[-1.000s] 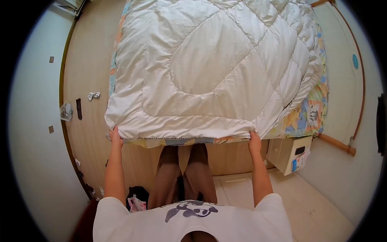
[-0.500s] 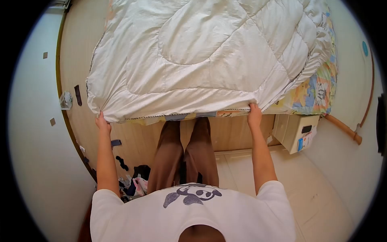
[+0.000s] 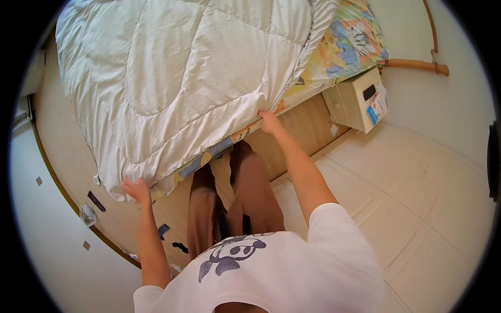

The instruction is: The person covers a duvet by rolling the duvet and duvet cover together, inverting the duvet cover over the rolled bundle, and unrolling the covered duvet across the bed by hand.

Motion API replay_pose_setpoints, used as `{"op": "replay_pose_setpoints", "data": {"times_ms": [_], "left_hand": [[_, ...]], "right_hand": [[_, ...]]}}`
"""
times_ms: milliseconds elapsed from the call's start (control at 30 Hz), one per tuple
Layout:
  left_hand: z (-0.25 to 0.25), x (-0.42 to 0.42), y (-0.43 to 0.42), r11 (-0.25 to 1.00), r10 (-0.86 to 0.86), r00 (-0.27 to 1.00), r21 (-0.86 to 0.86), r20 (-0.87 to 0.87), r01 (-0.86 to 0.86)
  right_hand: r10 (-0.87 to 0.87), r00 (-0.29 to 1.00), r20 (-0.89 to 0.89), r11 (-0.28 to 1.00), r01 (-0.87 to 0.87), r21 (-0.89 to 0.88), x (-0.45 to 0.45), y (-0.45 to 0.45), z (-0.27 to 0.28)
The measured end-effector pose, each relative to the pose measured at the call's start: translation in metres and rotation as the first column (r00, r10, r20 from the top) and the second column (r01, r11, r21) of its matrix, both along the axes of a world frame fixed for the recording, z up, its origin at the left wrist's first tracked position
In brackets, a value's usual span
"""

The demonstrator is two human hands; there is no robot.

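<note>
A white quilt (image 3: 172, 68) with stitched curves and a corded edge lies over a mattress with a colourful patterned cover (image 3: 339, 47). At the quilt's lower left corner is my left hand (image 3: 137, 190), its fingers apart and resting against the fabric. Further right, my right hand (image 3: 269, 121) pinches the quilt's near edge. The patterned cover shows along the front side below the quilt and at the upper right.
A bedside cabinet (image 3: 347, 104) holds a phone (image 3: 369, 92) and papers. A wooden rail (image 3: 417, 66) sticks out at the right wall. On the floor lie a clear plastic bag (image 3: 87, 214), a dark strip (image 3: 96, 201) and dark cloth items.
The view has turned, so the bed appears slanted and further left. My left hand has loosened its fingers from the quilt corner; my right hand still grips the edge.
</note>
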State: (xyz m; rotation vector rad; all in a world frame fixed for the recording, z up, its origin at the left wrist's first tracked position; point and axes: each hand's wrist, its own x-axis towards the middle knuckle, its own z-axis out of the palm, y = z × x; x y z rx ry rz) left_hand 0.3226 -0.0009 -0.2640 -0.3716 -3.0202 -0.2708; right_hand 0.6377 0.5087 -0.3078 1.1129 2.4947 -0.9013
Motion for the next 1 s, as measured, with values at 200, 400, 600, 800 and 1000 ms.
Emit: {"op": "replay_pose_setpoints", "data": {"times_ms": [200, 400, 600, 800, 1000], "left_hand": [[0.059, 0.111, 0.271, 0.682, -0.722, 0.581, 0.526, 0.375, 0.508], [0.017, 0.185, 0.470, 0.690, -0.720, 0.357, 0.557, 0.595, 0.463], [-0.046, 0.228, 0.573, 0.923, -0.241, 0.338, 0.107, 0.910, 0.370], [-0.070, 0.216, 0.565, 0.950, -0.158, 0.200, 0.094, 0.967, 0.298], [-0.036, 0.210, 0.594, 0.931, 0.002, 0.180, -0.068, 0.984, 0.357]], "right_hand": [[-0.288, 0.941, -0.180, 0.957, 0.287, -0.030, -0.011, 0.077, 0.064], [-0.260, 0.905, -0.336, 0.801, 0.396, 0.449, -0.052, 0.285, 0.042], [-0.348, 0.934, -0.073, 0.836, 0.345, 0.427, -0.057, 0.427, 0.012], [-0.631, 0.485, -0.605, 0.592, 0.805, 0.029, 0.097, 0.466, -0.015], [-0.986, -0.041, -0.159, 0.034, 0.896, -0.443, 0.160, 0.424, -0.075]]}}
